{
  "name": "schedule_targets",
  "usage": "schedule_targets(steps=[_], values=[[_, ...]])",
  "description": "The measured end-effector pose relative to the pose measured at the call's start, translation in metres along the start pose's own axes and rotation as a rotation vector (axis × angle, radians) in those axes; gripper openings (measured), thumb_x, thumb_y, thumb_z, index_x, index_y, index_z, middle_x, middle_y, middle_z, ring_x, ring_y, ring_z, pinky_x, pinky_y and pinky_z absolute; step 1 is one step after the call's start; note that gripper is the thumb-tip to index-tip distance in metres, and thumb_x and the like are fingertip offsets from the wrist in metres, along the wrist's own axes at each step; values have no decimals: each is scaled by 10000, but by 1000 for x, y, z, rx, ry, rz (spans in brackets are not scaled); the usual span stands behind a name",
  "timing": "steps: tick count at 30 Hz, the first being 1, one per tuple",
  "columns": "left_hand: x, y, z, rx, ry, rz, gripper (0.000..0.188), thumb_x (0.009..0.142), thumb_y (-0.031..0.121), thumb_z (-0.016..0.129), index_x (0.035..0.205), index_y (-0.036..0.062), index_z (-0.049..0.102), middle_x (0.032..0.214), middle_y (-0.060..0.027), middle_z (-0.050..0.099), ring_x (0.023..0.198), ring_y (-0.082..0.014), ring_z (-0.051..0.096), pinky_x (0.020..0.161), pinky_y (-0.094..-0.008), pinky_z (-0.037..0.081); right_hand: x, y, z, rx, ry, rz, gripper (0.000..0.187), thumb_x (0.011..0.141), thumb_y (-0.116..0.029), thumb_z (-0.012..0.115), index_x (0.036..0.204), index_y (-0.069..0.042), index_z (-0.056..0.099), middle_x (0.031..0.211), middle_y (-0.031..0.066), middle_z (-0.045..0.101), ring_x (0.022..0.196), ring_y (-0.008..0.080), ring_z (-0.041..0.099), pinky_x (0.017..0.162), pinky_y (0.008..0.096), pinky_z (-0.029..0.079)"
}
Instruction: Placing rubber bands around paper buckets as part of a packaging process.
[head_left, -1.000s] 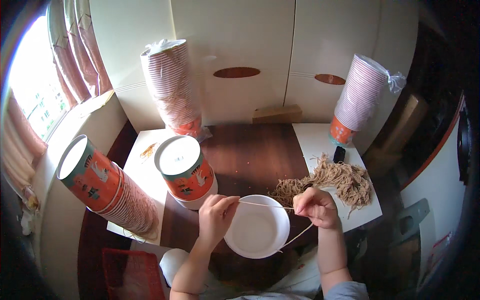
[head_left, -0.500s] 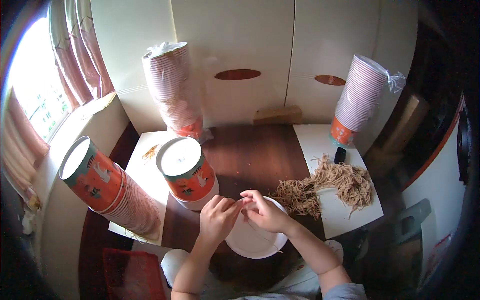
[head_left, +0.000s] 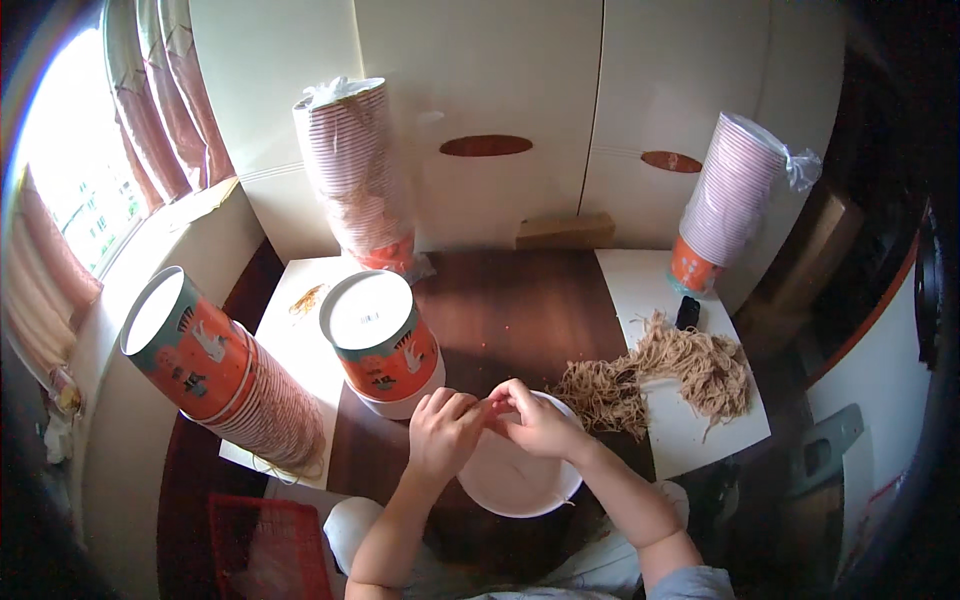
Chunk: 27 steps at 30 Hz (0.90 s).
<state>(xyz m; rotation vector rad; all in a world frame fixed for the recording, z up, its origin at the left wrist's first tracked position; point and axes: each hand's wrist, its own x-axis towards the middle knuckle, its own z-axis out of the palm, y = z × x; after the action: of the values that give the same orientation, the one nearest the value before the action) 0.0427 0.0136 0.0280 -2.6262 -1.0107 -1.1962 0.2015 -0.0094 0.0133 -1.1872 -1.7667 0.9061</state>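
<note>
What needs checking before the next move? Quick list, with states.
1. Both hands visible: ok. Left hand and right hand meet at the fingertips.
2. White bowl under the hands: ok, the fingers are over its far side.
3. Grip on a cord: cannot tell, the fingers hide whatever is between them.
4. Cord end inside the bowl: not ok, a short pale piece pokes past the near-right rim.
5. Tan cord bundle in view: ok, lying right of the bowl.
6. Left cup stack upright: cannot tell, it looks tilted but the fisheye bends edges.
</note>
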Motion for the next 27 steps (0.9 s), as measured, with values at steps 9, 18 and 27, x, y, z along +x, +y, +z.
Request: schedule_targets(steps=[9, 18, 27], values=[[-14, -14, 16, -377, -182, -525, 180, 664, 93, 607, 839, 66, 638, 779, -98, 620, 692, -238, 602, 627, -320, 483, -1, -14, 4, -505, 216, 43, 82, 752, -137, 549, 736, -61, 573, 665, 114, 594, 623, 264, 600, 566, 337, 486], [-11, -11, 14, -447, -321, -611, 248, 659, 118, 527, 875, 48, 627, 709, -150, 607, 617, -268, 605, 591, -329, 490, 0, -12, 8, -722, 183, 41, 107, 734, -167, 551, 695, -76, 592, 614, 128, 581, 566, 288, 587, 525, 381, 487], [-12, -11, 15, -450, -305, -597, 244, 657, 122, 528, 867, 50, 627, 701, -151, 602, 614, -267, 604, 583, -333, 485, 2, -1, 13, -746, 164, -5, 121, 732, -156, 544, 704, -56, 606, 587, 148, 585, 547, 275, 601, 498, 381, 489]])
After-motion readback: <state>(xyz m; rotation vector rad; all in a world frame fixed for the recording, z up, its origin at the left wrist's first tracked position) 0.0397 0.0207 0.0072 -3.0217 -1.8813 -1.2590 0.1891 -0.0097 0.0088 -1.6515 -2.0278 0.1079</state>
